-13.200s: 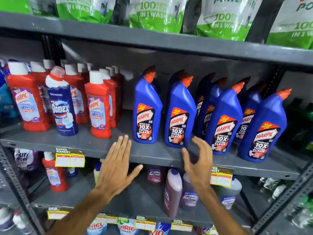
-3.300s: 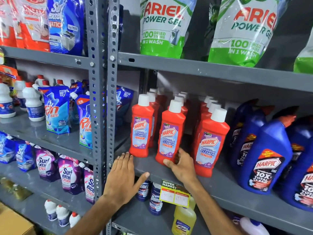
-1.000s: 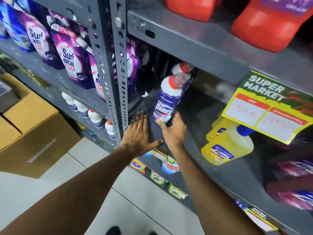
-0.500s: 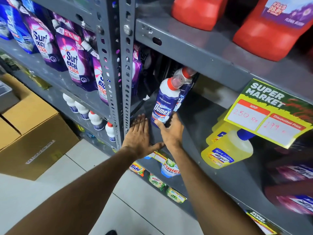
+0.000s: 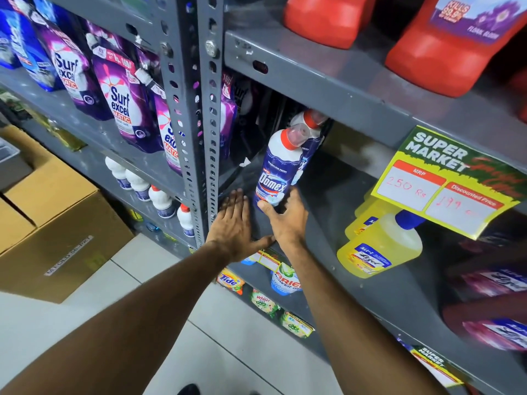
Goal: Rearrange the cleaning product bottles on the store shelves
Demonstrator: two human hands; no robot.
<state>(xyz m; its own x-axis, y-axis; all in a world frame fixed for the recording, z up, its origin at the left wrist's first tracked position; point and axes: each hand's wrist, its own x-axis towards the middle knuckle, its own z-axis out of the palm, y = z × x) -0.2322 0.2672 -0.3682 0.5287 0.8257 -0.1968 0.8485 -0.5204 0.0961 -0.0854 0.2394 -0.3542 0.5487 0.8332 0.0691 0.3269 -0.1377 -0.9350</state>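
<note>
A blue Domex bottle (image 5: 272, 169) with a white shoulder, red collar and clear cap stands on the grey lower shelf (image 5: 328, 212). A second Domex bottle (image 5: 309, 138) is right behind it, mostly hidden. My right hand (image 5: 286, 220) grips the base of the front bottle, thumb on its left side. To the left of the bottle my left hand (image 5: 233, 223) lies flat on the shelf's front edge, fingers spread, holding nothing. Red Harpic bottles (image 5: 445, 44) stand on the shelf above.
A perforated grey upright (image 5: 196, 115) stands just left of my hands. Yellow Lizol bottles (image 5: 379, 246) sit to the right under a hanging price tag (image 5: 445, 181). Purple Surf Excel pouches (image 5: 119, 98) fill the left bay. Cardboard boxes (image 5: 57, 223) stand on the floor.
The view rose slightly over the last second. My right hand stays at the Domex bottle's base, and the bottle now stands more upright. My left hand stays flat on the shelf.
</note>
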